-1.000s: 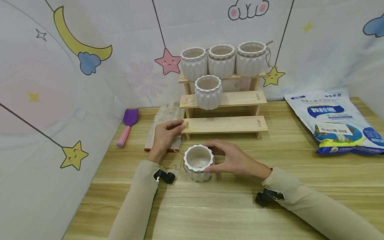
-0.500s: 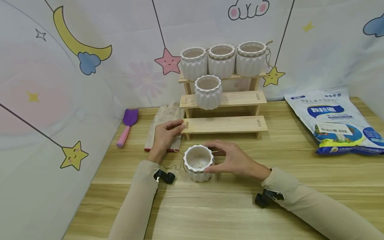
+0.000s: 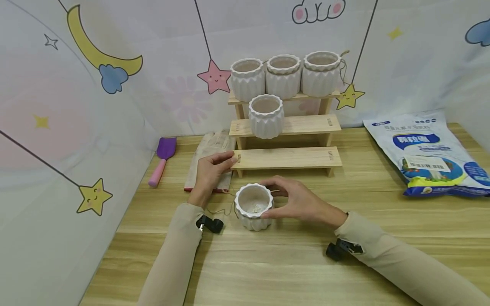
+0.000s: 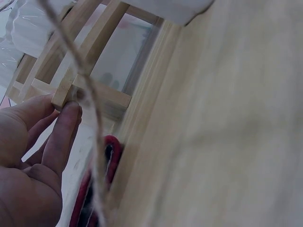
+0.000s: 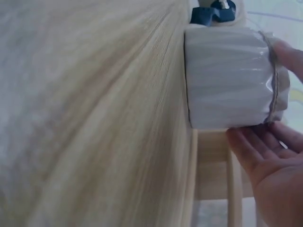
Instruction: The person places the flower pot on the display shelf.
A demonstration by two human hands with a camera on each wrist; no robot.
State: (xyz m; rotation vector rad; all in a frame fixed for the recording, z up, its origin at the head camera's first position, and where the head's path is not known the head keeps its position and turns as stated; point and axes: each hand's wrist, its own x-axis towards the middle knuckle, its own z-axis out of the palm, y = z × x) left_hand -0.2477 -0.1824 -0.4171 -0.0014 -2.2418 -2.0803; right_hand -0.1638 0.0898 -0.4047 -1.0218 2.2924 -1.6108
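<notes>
A white fluted ceramic flower pot stands upright on the wooden table, with pale crumbs at its bottom and twine tied below its rim. My right hand grips its right side, thumb in front and fingers behind. In the right wrist view the pot's base meets the tabletop. My left hand pinches the left end of the lowest board of a three-step wooden stand. The left wrist view shows the board's end between thumb and fingers. Another white pot sits on the middle step.
Three more white pots, among them a middle one, line the top step. A pale cloth glove and a purple shovel with a pink handle lie left of the stand. A printed bag lies at the right, against the patterned backdrop.
</notes>
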